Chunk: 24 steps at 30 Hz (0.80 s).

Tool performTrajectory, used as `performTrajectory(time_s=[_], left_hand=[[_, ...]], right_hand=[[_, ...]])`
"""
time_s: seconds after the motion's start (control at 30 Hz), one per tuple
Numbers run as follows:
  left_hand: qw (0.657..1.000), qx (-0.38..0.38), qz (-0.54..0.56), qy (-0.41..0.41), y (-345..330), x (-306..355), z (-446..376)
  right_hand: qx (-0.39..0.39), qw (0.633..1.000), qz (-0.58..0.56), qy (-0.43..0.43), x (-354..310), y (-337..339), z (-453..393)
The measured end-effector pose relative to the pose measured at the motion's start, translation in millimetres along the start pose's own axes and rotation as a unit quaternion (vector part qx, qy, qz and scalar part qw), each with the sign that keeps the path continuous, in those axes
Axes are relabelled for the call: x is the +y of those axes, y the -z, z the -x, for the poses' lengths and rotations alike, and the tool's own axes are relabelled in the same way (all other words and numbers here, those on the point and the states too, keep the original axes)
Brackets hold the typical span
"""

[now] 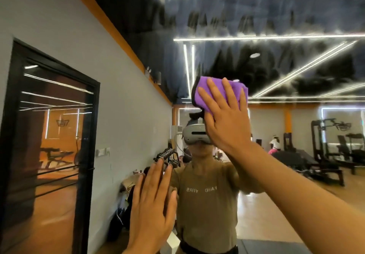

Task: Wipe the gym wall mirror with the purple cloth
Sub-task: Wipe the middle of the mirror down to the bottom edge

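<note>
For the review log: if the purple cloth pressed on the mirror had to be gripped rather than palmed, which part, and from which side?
Probably the purple cloth's left edge. It bunches out past the right hand's flat fingers, folded thick and uncovered. Coming from the left, the left hand, resting flat on the mirror below, looks free to pinch it.

right hand [225, 119] presses purple cloth [205, 93] flat against mirror [296, 72].

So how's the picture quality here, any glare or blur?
Head view: wide-angle bending at the edges; light strips reflect as streaky glare across the mirror; right hand pressing the cloth and left hand look reasonably sharp; the reflected gym background is soft.
</note>
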<state>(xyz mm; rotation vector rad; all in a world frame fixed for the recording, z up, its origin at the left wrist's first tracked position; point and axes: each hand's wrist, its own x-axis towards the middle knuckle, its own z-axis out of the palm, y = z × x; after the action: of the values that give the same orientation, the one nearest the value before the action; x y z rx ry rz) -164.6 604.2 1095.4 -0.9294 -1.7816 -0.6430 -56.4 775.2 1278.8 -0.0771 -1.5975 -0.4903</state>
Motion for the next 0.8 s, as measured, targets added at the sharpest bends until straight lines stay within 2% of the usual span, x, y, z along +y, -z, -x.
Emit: performTrajectory(time_s=[0.13,0.23,0.3,0.43,0.53,0.67,0.73,0.8], left_hand=[[1.000,-0.017,-0.005,0.010,5.8,-17.1,3.6],[0.998,-0.026,-0.007,0.050,11.6,-38.8,14.2],[0.997,-0.024,0.003,0.071,17.9,-53.6,20.1],[0.999,-0.029,-0.018,0.026,24.4,-74.6,20.4],[1.000,-0.020,-0.018,-0.002,25.4,-80.6,19.7],[1.000,-0.010,-0.010,-0.014,24.3,-84.2,20.3],[1.000,-0.007,-0.012,-0.017,23.0,-85.4,20.0],[1.000,-0.002,-0.009,-0.021,22.4,-85.9,21.1]], right_hand=[[-0.085,0.987,-0.024,0.131,-69.2,-8.4,75.1],[-0.138,0.961,-0.001,0.241,-79.5,-11.6,112.0],[-0.156,0.938,0.021,0.308,-70.8,-9.9,109.5],[-0.169,0.904,0.020,0.393,-53.5,-5.3,71.9],[-0.149,0.930,0.014,0.337,-45.2,-4.3,27.0],[-0.088,0.986,0.016,0.137,-36.8,-6.2,-40.5],[-0.056,0.997,0.020,0.051,-47.9,-13.8,-46.3],[-0.030,0.999,0.026,0.021,-66.5,-23.7,-31.0]])
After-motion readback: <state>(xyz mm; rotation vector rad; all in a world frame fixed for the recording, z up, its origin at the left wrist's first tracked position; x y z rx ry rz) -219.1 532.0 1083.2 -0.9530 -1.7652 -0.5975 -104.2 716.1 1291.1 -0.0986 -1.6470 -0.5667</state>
